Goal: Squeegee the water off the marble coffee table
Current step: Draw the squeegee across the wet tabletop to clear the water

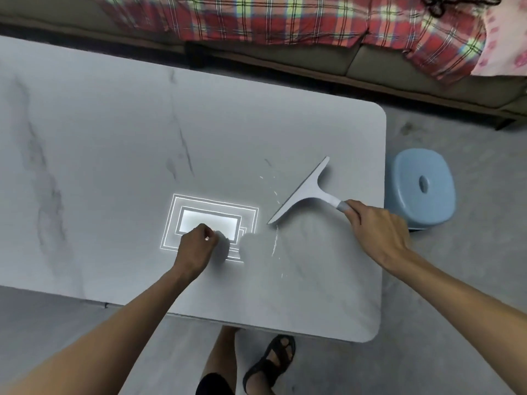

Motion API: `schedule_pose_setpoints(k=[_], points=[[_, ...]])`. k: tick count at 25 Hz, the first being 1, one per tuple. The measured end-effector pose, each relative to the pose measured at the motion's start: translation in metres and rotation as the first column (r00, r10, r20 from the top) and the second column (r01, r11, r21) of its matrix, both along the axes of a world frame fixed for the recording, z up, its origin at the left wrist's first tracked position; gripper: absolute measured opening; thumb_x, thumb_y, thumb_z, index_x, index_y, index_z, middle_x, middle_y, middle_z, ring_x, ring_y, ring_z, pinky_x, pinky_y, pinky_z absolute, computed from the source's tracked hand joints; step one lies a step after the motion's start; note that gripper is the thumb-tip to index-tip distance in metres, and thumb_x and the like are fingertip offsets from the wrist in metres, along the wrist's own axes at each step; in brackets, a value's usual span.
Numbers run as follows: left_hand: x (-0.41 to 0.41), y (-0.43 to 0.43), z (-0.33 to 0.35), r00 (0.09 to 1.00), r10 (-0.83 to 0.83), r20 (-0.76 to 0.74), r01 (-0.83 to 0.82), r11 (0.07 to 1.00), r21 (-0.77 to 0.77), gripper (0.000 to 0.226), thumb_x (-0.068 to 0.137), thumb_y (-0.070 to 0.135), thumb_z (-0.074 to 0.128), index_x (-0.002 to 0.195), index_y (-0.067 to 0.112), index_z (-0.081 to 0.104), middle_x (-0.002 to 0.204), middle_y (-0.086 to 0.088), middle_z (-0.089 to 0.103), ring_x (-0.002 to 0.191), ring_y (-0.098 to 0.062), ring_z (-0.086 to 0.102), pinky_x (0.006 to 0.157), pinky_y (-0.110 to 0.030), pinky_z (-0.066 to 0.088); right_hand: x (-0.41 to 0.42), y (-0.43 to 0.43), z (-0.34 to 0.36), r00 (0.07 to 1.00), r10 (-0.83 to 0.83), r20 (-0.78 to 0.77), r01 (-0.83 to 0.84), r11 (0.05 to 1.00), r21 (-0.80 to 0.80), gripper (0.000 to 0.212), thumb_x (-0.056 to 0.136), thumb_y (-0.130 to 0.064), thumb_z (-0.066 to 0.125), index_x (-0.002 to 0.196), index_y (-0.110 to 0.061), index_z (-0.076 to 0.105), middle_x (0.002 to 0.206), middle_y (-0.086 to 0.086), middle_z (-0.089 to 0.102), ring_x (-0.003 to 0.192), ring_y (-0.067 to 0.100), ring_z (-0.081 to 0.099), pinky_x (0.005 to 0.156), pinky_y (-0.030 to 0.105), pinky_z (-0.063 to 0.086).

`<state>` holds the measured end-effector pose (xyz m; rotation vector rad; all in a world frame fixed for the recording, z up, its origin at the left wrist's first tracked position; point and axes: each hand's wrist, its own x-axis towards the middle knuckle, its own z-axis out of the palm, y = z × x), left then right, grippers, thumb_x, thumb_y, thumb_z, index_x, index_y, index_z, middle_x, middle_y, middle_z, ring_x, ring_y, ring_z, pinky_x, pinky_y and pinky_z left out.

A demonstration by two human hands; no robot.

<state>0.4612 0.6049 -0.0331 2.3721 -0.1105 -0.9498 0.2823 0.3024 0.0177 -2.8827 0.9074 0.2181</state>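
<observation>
The grey marble coffee table fills the left and middle of the head view. My right hand grips the handle of a white squeegee, whose blade lies diagonally on the tabletop near the right edge. Small shiny streaks of water run just left of and below the blade. My left hand rests as a closed fist on the table, over the bright reflection of a ceiling light. I cannot see anything inside the fist.
A light blue plastic stool stands on the floor right beside the table's right edge. A sofa with a red plaid blanket runs along the far side. My sandalled foot is under the near edge.
</observation>
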Motion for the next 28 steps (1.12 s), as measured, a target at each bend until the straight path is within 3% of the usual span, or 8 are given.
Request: schedule_pose_setpoints(k=[3,7,9,10,14,19,22,28], points=[[0.040,-0.028,-0.017,0.999,-0.050,0.018,0.050,0.998,0.031,0.027,0.096,0.025,0.046,0.089,0.002,0.058,0.091,-0.012,0.066,0.082,-0.029,0.059,0.061,-0.028,0.040,0.057,-0.017,-0.009,0.992,-0.126,0.000,0.126,0.992,-0.014,0.045,0.101,-0.051,0.024,0.108,-0.020,0.057,0.076,0.011,0.067,0.064,0.038,0.058,0.056,0.036,0.040],[0.089,-0.068,-0.042,0.984,-0.176,0.022,0.173,0.981,0.089,0.017,0.090,0.016,0.047,0.076,0.006,0.050,0.100,-0.012,0.050,0.087,-0.030,0.053,0.058,-0.030,0.037,0.178,-0.042,-0.024,0.967,-0.252,-0.037,0.254,0.937,0.241,0.036,0.099,-0.033,0.032,0.131,-0.022,0.043,0.108,0.017,0.065,0.088,0.039,0.055,0.071,0.037,0.033],[0.109,-0.083,-0.057,0.954,-0.296,0.038,0.292,0.952,0.095,0.009,0.088,0.009,0.051,0.093,0.002,0.054,0.116,-0.018,0.045,0.102,-0.035,0.052,0.078,-0.038,0.047,0.249,-0.054,-0.033,0.963,-0.268,-0.026,0.262,0.916,0.305,0.038,0.097,-0.024,0.033,0.135,-0.026,0.037,0.116,0.019,0.061,0.100,0.042,0.054,0.074,0.036,0.032],[0.113,-0.087,-0.061,0.935,-0.354,0.037,0.348,0.931,0.111,0.021,0.088,0.007,0.052,0.107,-0.001,0.054,0.127,-0.022,0.041,0.112,-0.038,0.051,0.090,-0.042,0.047,0.278,-0.058,-0.036,0.963,-0.268,-0.015,0.259,0.912,0.319,0.036,0.097,-0.022,0.032,0.132,-0.027,0.039,0.116,0.019,0.060,0.099,0.041,0.052,0.073,0.035,0.032],[0.122,-0.099,-0.079,0.873,-0.487,-0.041,0.484,0.850,0.211,0.044,0.090,0.006,0.040,0.132,-0.003,0.041,0.148,-0.034,0.019,0.138,-0.051,0.024,0.112,-0.052,0.032,0.352,-0.067,-0.054,0.985,-0.169,-0.046,0.175,0.952,0.253,0.032,0.096,-0.015,0.032,0.125,-0.021,0.043,0.117,0.019,0.059,0.097,0.040,0.049,0.073,0.036,0.034],[0.134,-0.112,-0.076,0.869,-0.476,-0.133,0.494,0.831,0.255,0.046,0.089,0.013,0.040,0.133,0.000,0.039,0.147,-0.043,0.015,0.139,-0.057,0.017,0.106,-0.051,0.036,0.284,-0.051,-0.059,0.998,-0.036,-0.054,0.048,0.969,0.244,0.049,0.098,-0.015,0.035,0.145,-0.028,0.028,0.099,0.020,0.064,0.090,0.043,0.059,0.075,0.042,0.043],[0.136,-0.118,-0.070,0.863,-0.472,-0.181,0.505,0.821,0.265,0.041,0.087,0.006,0.032,0.127,-0.002,0.037,0.141,-0.055,0.006,0.138,-0.062,0.005,0.104,-0.051,0.037,0.209,-0.041,-0.051,0.993,0.003,-0.116,0.032,0.953,0.300,0.053,0.101,-0.023,0.033,0.150,-0.034,0.018,0.093,0.014,0.064,0.081,0.036,0.061,0.067,0.035,0.040],[0.127,-0.118,-0.067,0.871,-0.464,-0.159,0.491,0.825,0.280,0.041,0.088,0.005,0.029,0.127,-0.001,0.040,0.144,-0.049,0.009,0.141,-0.057,0.003,0.109,-0.052,0.034,0.104,-0.035,-0.023,0.959,0.045,-0.281,0.036,0.960,0.277,0.056,0.100,-0.025,0.034,0.150,-0.040,0.013,0.070,-0.006,0.041,0.059,0.016,0.041,0.059,0.030,0.032]])
